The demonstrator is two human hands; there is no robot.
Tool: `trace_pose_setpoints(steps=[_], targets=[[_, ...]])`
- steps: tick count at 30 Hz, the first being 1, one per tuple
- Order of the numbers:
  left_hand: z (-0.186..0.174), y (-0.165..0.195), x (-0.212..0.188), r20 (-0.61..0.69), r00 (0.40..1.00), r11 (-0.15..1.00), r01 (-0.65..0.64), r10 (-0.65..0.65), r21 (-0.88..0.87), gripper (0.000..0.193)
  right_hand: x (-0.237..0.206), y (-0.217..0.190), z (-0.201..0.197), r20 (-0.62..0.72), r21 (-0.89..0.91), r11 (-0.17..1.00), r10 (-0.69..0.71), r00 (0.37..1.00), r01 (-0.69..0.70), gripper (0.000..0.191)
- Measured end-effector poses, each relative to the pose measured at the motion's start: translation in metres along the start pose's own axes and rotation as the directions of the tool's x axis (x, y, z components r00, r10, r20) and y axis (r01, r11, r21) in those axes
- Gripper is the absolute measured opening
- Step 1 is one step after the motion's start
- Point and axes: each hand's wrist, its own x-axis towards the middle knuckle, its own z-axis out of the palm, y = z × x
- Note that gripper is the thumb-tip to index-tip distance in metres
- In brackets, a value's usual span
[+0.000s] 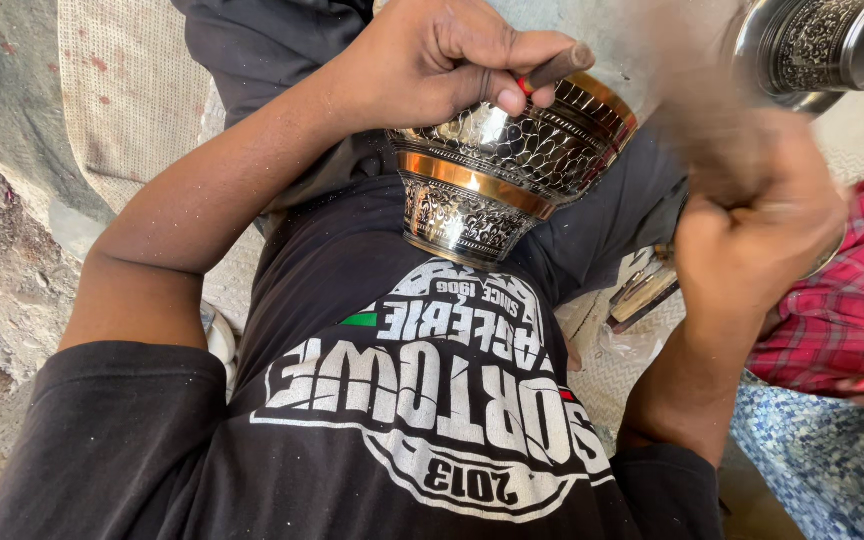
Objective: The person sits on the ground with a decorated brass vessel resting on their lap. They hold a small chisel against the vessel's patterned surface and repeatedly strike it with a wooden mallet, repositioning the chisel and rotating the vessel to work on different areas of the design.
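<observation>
Left hand (pixel 442 62) curled on punch (pixel 557 68), engraved bowl (pixel 512 160)

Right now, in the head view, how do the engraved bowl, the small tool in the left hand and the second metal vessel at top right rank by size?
1. Engraved bowl, largest.
2. Second vessel; cut off by the frame edge, so its rank is unsure.
3. Tool, smallest, mostly hidden in the left hand.

Metal-engraving workshop, floor level. Under left hand (pixel 442 60): embossed brass bowl (pixel 507 165), chisel-like tool (pixel 557 68). Above right hand (pixel 752 235): second engraved vessel (pixel 822 45). Woven mat (pixel 122 90) and dusty ground (pixel 2 250) left of the hands
</observation>
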Motion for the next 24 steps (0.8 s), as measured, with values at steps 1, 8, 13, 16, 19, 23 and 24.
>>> trace_pose_setpoints(steps=[1,8,13,16,19,23,24], targets=[[0.000,0.000,0.000,-0.001,1.000,1.000,0.001,-0.001,-0.004,0.034,0.000,0.000,0.000,-0.001,0.002,1.000,0.001,1.000,-0.001,0.040],[0.000,-0.001,0.001,0.006,1.000,0.995,0.010,-0.011,0.099,0.040,-0.002,-0.006,-0.002,0.020,0.151,0.988,0.028,0.999,-0.030,0.035],[-0.001,-0.002,0.001,0.020,1.000,0.999,0.009,-0.010,0.037,0.035,-0.006,-0.011,-0.004,0.010,0.060,0.998,0.003,1.000,-0.003,0.036],[-0.001,0.000,0.001,0.030,1.000,0.997,0.001,-0.004,0.075,0.038,-0.008,-0.015,-0.003,-0.012,0.133,0.991,0.015,1.000,-0.013,0.034],[0.002,0.004,0.003,0.016,0.999,0.992,0.048,-0.051,0.118,0.040,-0.006,-0.015,-0.003,0.009,0.065,0.997,0.040,0.999,-0.040,0.035],[0.007,0.009,0.009,-0.001,1.000,0.980,-0.014,0.015,0.198,0.041,0.006,-0.005,-0.005,-0.016,-0.053,0.996,0.072,0.997,-0.073,0.042],[0.008,0.011,0.010,-0.005,1.000,0.982,-0.016,0.018,0.189,0.041,0.008,-0.002,-0.002,-0.053,0.120,0.988,0.104,0.993,-0.097,0.043]])
